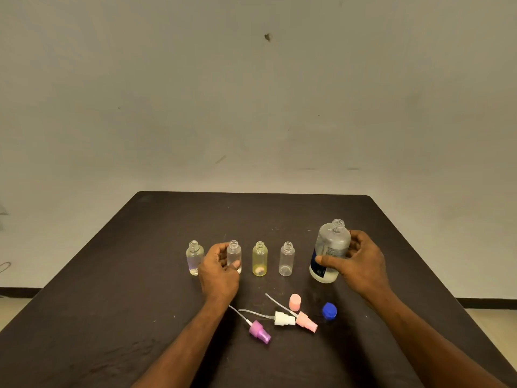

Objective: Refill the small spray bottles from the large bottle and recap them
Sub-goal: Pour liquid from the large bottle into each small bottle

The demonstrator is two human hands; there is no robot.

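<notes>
Head view: right hand [361, 264] clamped on big bottle [330, 252], left hand [219, 271] gripping 2nd small bottle [234, 254]. Tilt slow, mouth-to-mouth w/ neck, steady base.

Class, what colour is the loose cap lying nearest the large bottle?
Blue: the cap shows best in the head view.
</notes>
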